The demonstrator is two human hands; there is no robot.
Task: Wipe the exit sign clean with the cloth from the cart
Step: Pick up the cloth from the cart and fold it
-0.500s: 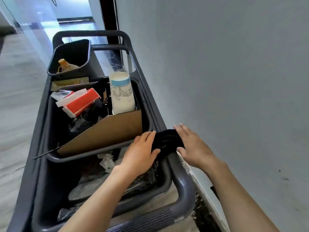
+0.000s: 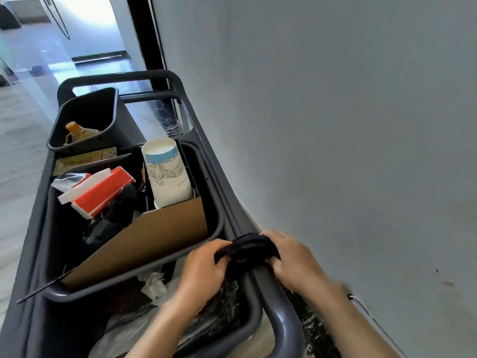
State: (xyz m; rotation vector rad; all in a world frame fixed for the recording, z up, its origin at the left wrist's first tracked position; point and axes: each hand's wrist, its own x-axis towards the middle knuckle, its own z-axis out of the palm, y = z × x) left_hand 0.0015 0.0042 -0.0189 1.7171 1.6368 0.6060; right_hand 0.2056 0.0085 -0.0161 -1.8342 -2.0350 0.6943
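Note:
A dark cloth (image 2: 247,250) is bunched on the right rail of the grey cart (image 2: 281,313), near its front corner. My left hand (image 2: 204,267) grips the cloth's left end with curled fingers. My right hand (image 2: 291,257) grips its right end, fingers folded over it. Both hands touch the cloth at the same time. No exit sign shows in this view.
The cart holds a grey bin (image 2: 216,202) with a cardboard sheet (image 2: 144,244), a red and white box (image 2: 100,192) and a paper cup (image 2: 167,174). A smaller black bin (image 2: 98,117) with a bottle (image 2: 74,130) sits farther back. A pale wall (image 2: 348,125) runs close along the right.
Both hands have closed on the cloth and bunched it between them. The view has tilted up a little, showing more of the corridor.

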